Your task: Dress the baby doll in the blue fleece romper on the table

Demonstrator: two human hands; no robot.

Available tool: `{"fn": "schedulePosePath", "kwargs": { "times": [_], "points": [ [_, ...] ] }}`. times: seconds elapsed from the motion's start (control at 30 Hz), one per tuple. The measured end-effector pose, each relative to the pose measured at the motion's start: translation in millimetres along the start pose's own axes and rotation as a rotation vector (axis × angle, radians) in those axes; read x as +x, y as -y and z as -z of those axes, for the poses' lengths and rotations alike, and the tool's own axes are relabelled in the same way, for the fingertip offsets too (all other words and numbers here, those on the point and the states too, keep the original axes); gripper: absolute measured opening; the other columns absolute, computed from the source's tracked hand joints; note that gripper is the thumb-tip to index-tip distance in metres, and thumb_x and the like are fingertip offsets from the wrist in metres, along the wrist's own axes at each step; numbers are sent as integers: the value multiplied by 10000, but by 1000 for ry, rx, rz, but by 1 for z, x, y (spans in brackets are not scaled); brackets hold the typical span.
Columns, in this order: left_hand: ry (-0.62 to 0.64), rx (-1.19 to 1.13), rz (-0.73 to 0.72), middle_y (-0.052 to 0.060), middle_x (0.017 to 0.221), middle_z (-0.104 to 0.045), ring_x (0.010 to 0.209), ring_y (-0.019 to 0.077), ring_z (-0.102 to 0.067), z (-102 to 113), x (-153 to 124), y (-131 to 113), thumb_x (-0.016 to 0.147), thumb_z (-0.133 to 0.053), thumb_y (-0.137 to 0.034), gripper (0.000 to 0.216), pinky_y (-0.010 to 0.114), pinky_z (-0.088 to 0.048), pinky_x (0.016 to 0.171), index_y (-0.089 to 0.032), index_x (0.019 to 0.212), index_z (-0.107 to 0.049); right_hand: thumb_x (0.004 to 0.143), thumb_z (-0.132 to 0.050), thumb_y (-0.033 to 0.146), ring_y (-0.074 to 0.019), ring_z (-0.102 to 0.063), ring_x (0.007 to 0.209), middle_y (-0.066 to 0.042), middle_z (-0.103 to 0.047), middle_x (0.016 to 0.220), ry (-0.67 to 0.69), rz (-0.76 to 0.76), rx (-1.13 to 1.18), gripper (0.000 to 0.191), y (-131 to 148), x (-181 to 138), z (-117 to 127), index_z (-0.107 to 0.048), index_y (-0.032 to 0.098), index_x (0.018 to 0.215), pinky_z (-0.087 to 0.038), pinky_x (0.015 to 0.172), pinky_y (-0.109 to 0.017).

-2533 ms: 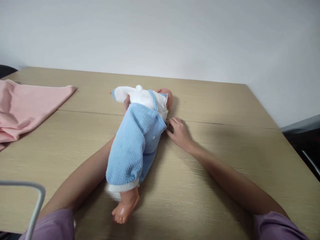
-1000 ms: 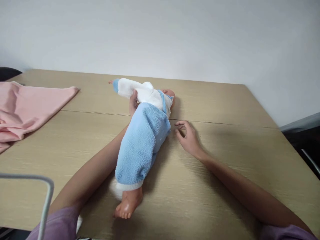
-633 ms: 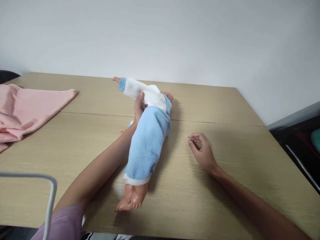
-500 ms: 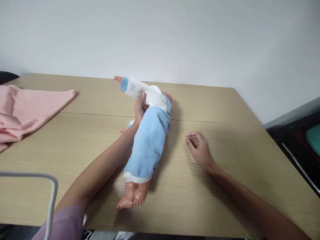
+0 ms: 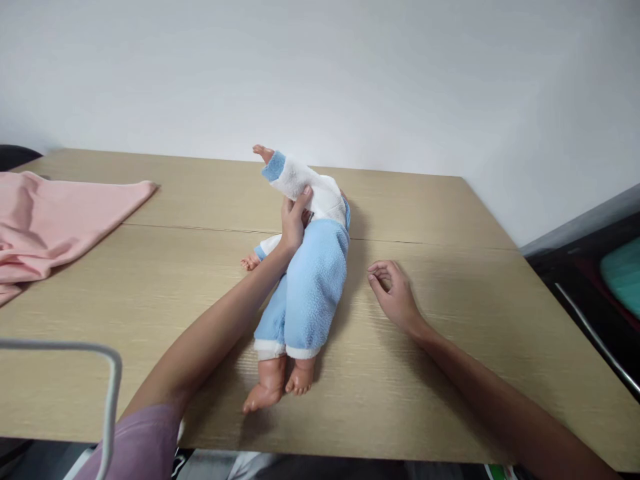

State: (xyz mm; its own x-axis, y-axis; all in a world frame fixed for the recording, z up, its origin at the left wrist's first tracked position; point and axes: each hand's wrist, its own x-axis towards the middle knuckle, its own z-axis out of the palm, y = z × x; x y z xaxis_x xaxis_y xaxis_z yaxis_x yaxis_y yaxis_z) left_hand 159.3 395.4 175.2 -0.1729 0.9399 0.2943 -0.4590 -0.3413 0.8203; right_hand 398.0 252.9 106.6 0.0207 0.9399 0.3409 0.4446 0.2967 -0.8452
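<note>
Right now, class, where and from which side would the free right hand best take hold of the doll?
Probably the blue-trousered legs, from the right: they lie long and bare of cover beside the right hand, while the left hand grips the doll's white sleeve.

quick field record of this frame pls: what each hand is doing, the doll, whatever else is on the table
left hand: grips the doll at the white upper sleeve, near the shoulder
right hand: free, fingers loosely curled, resting on the table right of the doll, not touching it
doll: lies on the table, feet toward the camera, one arm raised, the other stretched left; white top, blue fleece trousers
table: light wood, with a seam across it
pink cloth: crumpled at the far left
grey bar: bottom left, unclear what
</note>
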Motion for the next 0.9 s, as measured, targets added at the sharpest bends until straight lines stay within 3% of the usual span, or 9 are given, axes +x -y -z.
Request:
{"fn": "schedulePosePath", "kwargs": {
  "times": [0.27, 0.4, 0.53, 0.7, 0.8, 0.9],
  "points": [
    [140, 191, -88, 108, 1312, -777, 1354, 330, -682, -18, -10, 7, 856, -855, -664, 595, 438, -538, 1146, -226, 1224, -694, 1056, -656, 508, -259, -747, 1026, -77, -766, 1103, -11, -110, 123, 279, -7, 0, 3, -649, 265, 1192, -610, 1023, -474],
    [226, 321, -96, 113, 1319, -769, 1273, 314, -708, -27, -18, 12, 898, -825, -650, 602, 443, -550, 1108, -223, 1298, -681, 1056, -634, 590, -241, -761, 1023, -99, -730, 1339, 27, -174, 329, 411, -7, 10, 14, -626, 287, 1333, -621, 1021, -461],
    [328, 493, -115, 98, 1251, -769, 1140, 296, -730, -33, -25, 15, 930, -799, -600, 540, 444, -572, 1031, -231, 1301, -667, 1062, -560, 672, -244, -784, 1062, -129, -672, 1521, 107, -235, 498, 637, -6, 21, 24, -472, 351, 1605, -656, 948, -438],
    [553, 639, -294, 128, 1269, -761, 1206, 326, -702, -44, -30, 11, 976, -734, -486, 409, 483, -533, 1098, -197, 1256, -666, 1067, -408, 781, -251, -793, 1151, -126, -651, 1619, 164, -275, 558, 798, -6, 28, 26, -303, 388, 1753, -656, 967, -446],
    [721, 736, -354, 161, 1285, -758, 1199, 346, -696, -48, -33, 7, 968, -734, -471, 451, 504, -522, 1094, -169, 1298, -675, 1102, -238, 775, -253, -818, 1102, -113, -734, 1522, 174, -272, 553, 758, -4, 28, 24, -448, 361, 1701, -669, 912, -446],
    [863, 854, -377, 173, 1391, -738, 1326, 382, -651, -47, -39, -1, 944, -772, -509, 524, 557, -456, 1192, -193, 1355, -697, 1145, -234, 717, -240, -806, 1063, -102, -829, 1306, 184, -170, 339, 755, -2, 30, 25, -739, 229, 1423, -669, 883, -395]
  ]
}}
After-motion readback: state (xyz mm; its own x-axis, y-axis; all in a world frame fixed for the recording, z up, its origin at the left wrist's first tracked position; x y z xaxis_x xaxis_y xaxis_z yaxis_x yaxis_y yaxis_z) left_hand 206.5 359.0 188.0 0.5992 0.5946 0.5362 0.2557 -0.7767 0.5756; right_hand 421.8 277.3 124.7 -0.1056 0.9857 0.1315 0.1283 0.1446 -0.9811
